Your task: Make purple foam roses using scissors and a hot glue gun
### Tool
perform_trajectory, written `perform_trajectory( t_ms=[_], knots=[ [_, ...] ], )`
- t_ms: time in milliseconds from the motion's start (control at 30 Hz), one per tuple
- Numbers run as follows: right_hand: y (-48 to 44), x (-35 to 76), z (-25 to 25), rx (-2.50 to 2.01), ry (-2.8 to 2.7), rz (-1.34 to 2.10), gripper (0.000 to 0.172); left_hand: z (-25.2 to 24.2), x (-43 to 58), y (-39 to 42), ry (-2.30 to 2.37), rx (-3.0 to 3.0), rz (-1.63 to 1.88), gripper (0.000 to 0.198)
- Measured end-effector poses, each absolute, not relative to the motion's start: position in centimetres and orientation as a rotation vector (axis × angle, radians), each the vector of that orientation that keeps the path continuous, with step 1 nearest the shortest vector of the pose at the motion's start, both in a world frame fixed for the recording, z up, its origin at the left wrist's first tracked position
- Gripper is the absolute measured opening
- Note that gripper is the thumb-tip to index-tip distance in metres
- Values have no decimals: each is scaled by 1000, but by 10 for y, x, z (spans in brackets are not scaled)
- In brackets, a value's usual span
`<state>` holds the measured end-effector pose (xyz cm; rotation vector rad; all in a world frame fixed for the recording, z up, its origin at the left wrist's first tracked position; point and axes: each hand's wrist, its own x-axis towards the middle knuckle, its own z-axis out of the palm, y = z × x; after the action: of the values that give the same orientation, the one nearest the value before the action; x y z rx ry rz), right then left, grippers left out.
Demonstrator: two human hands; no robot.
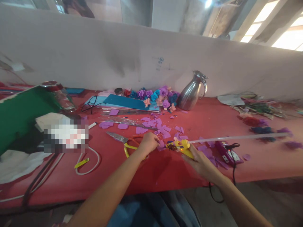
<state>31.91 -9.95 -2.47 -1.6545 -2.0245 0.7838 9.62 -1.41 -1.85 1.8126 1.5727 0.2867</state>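
Observation:
Fingers pinched together, my left hand (149,143) holds a purple paper petal (161,145) above the red table. My right hand (198,160) is wrapped round a yellow hot glue gun (187,148), its dark, crusted nozzle pointing left, close to the petal. A long translucent glue stick (236,138) runs out of the gun's rear toward the right. Partly behind my left hand and wrist lie scissors (118,137) with yellow and orange handles. Cut purple petals (163,130) are scattered beyond both hands.
Paper flowers (163,94) are heaped at the back beside a steel jug (190,93). A blue sheet (127,102) and thin wires (127,120) lie left of them. A purple box (227,153) with a black cord sits right. A yellow cutter (81,163) lies left.

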Motion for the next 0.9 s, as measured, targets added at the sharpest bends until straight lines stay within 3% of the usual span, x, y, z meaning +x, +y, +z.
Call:
perform_trajectory(
  t_ms=[900],
  knots=[
    [-108,308,-17,-1650,-2151,627,32,-18,96,-14,1588,1732,306,20]
  ],
)
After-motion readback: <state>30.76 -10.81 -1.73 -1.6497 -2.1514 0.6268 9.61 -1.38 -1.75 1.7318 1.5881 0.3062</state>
